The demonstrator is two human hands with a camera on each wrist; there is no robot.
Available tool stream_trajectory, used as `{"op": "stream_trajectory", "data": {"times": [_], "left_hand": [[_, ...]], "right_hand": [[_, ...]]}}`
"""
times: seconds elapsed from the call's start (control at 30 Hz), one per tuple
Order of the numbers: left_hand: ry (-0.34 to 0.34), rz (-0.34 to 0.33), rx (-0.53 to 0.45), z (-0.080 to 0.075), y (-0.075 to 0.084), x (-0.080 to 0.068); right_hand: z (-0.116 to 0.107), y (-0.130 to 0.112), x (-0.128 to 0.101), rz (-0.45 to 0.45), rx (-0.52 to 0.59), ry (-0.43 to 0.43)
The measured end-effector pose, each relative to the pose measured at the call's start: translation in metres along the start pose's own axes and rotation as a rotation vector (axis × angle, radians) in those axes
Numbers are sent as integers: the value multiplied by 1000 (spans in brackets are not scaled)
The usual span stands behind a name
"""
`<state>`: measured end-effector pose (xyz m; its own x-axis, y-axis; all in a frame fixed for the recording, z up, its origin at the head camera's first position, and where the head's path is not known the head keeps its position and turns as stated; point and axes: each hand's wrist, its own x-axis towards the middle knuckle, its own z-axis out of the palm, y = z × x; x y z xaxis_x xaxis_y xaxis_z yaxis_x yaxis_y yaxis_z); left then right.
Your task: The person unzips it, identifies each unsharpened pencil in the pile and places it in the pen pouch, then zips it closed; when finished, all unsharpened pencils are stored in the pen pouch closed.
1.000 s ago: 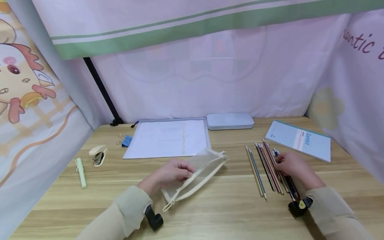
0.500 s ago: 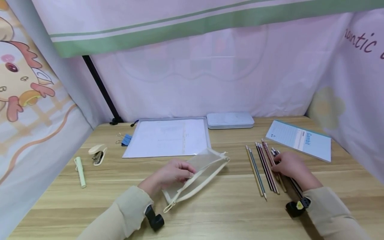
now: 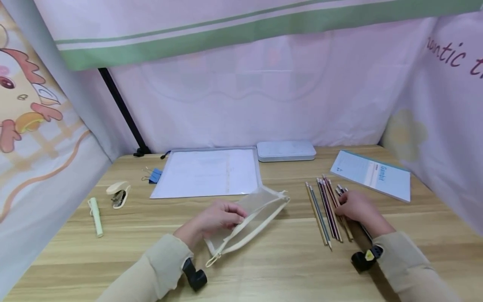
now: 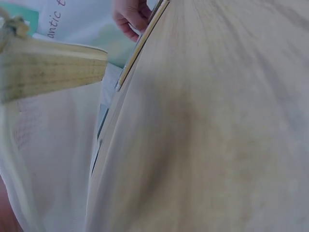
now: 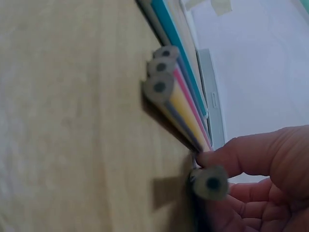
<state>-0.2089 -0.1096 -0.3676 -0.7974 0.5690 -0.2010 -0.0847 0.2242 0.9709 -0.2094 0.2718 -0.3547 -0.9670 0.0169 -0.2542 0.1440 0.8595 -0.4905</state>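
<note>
My left hand (image 3: 216,220) pinches the near rim of a translucent cream zip pouch (image 3: 260,203), whose mouth gapes toward the right. In the left wrist view the pouch (image 4: 53,159) fills the left side. At the right, my right hand (image 3: 360,209) is among several pencils (image 3: 328,209) lying side by side on the table. The right wrist view shows a pencil (image 5: 211,183) between thumb and fingers, its end blurred, with the thumb against other pencils (image 5: 169,82). The palm hides part of the rightmost pencils in the head view.
Behind the pouch lies a clear document sleeve with paper (image 3: 207,174), beside a pale pencil case (image 3: 286,151). A light-blue notepad (image 3: 371,175) sits at back right. Blue binder clips (image 3: 154,175), a stapler (image 3: 118,196) and a pale green pen (image 3: 96,217) lie left. Fabric encloses the table.
My right hand has shifted slightly left, and the pencils beside it have moved closer together. The left hand stays on the pouch. The head view has turned a little to the right.
</note>
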Motion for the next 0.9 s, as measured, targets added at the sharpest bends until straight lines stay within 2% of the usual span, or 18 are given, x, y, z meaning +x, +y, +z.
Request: {"op": "stream_trajectory", "data": {"times": [0.17,0.37,0.5,0.7,0.8,0.9], "left_hand": [[-21,11,-14,0,0,-1],[26,-1,-25,-1,1,-2],[62,-4,-6,2,3,-1],[108,5,13,7,2,3],[123,12,20,11,3,4],[138,25,23,15,4,5]], "right_hand": [[0,7,-4,-35,109,13],[0,-1,-8,-57,340,55],[8,-23,-15,-107,598,79],[42,-71,-28,-151,1069,45],[61,-95,-33,-148,1193,32],[77,-116,-35,-144,1236,34]]}}
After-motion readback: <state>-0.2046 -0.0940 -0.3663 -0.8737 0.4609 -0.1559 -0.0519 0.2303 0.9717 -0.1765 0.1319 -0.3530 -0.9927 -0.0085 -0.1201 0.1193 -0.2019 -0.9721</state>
